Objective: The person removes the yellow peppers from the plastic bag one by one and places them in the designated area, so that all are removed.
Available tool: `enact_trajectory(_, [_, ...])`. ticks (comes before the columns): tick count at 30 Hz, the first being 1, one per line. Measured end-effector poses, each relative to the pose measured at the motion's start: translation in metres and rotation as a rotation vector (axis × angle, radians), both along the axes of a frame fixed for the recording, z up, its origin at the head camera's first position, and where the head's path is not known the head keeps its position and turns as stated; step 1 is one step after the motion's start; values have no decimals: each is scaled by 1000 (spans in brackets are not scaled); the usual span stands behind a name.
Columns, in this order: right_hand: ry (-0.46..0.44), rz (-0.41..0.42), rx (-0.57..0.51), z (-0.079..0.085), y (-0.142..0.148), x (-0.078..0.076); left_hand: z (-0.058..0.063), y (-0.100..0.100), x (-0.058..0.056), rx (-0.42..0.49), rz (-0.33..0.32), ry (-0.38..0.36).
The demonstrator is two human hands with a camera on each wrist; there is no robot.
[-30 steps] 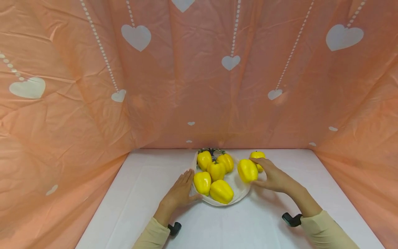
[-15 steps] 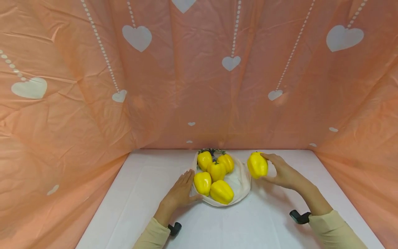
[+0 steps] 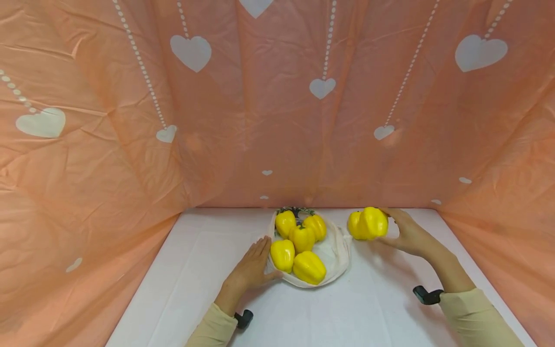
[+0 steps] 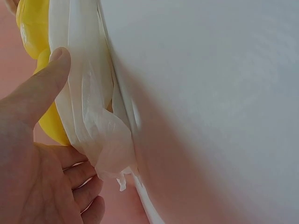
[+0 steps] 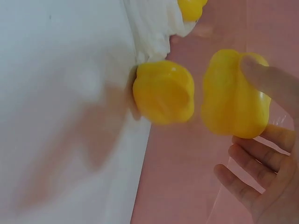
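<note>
In the head view, several yellow bell peppers (image 3: 301, 238) lie in a white cloth bag (image 3: 337, 250) with a dark print at its far side. My left hand (image 3: 252, 266) rests against the bag's left side, fingers extended. The left wrist view has its thumb lying on the bag's pale folds (image 4: 86, 84). Lifted off the table, a yellow bell pepper (image 5: 229, 93) is held between the thumb and fingers of my right hand (image 3: 409, 234). Another yellow bell pepper (image 5: 163, 93) sits on the table right of the bag, partly hidden behind the held one in the head view.
A white tabletop (image 3: 191, 270) carries everything. Pink-orange sheeting (image 3: 277, 120) with white hearts surrounds its back and sides. Each wrist wears a small black camera mount, such as the right wrist mount (image 3: 427, 295).
My right hand has moved right and slightly away with the bell pepper, from the bag's right edge to beyond the pepper on the table. The left hand has stayed against the bag.
</note>
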State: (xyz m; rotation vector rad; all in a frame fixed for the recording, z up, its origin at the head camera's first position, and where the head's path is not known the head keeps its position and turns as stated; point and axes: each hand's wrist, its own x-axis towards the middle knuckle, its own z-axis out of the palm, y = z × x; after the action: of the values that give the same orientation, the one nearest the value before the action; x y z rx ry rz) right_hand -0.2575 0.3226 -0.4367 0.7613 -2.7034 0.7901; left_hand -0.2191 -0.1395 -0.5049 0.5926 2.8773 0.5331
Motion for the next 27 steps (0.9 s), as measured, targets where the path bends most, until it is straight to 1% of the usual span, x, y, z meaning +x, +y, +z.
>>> enact_trajectory(7, [-64,-34,-8,2,10,-4,1,0,1,5,-4,0])
enact_trajectory(11, [-94,-71,-6,0,15,-7,1,0,1,11,0,-3])
enact_trajectory(17, [-135,-110,-6,-9,27,-16,0,1,0,8,4,-6])
enact_trajectory(23, [-138,-130,11,-19,36,-23,0,1,1,2,1,3])
enact_trajectory(27, [-155,-140,24,-23,37,-26,2,1,0,3,6,1])
